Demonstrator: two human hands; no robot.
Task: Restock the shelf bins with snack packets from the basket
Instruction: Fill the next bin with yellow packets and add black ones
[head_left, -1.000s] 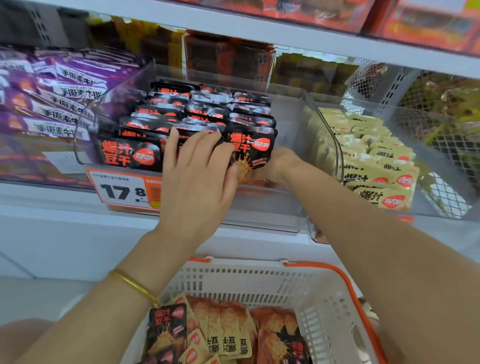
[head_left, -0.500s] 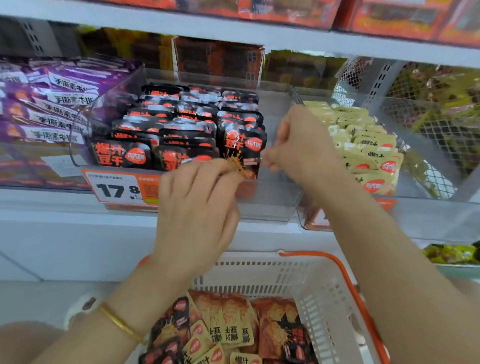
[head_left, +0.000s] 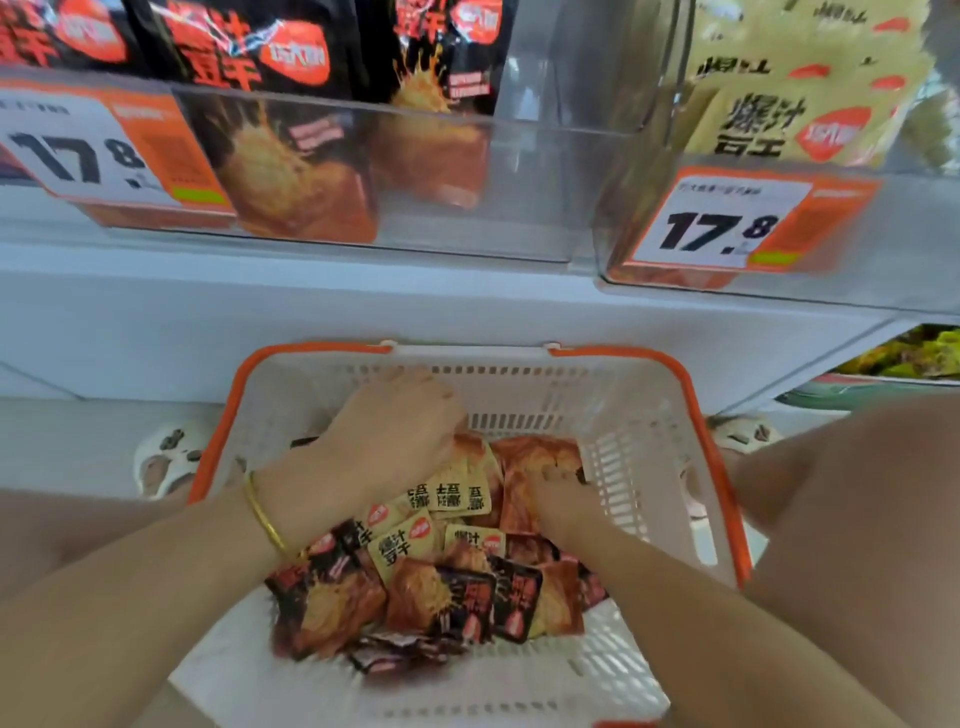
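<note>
In the basket (head_left: 631, 410), the left hand (head_left: 384, 441) curls over snack packets (head_left: 431, 592); the right hand (head_left: 558, 501) sets its fingers (head_left: 563, 475) among them. Whether either hand holds a packet, I cannot tell.

A white shelf (head_left: 363, 291) spans a brightly lit shop aisle, with two orange-and-white price tags reading 17.8 showing above its front edge: the left price tag (head_left: 104, 150) is cut off by the frame and the right price tag (head_left: 727, 223) is in full view. Beneath the shelf, a plain white panel (head_left: 130, 338) meets a pale, smooth floor (head_left: 78, 431). At far right a lower shelf (head_left: 883, 387) carries green and yellow goods (head_left: 904, 358) too blurred to identify, under even, cool light.
</note>
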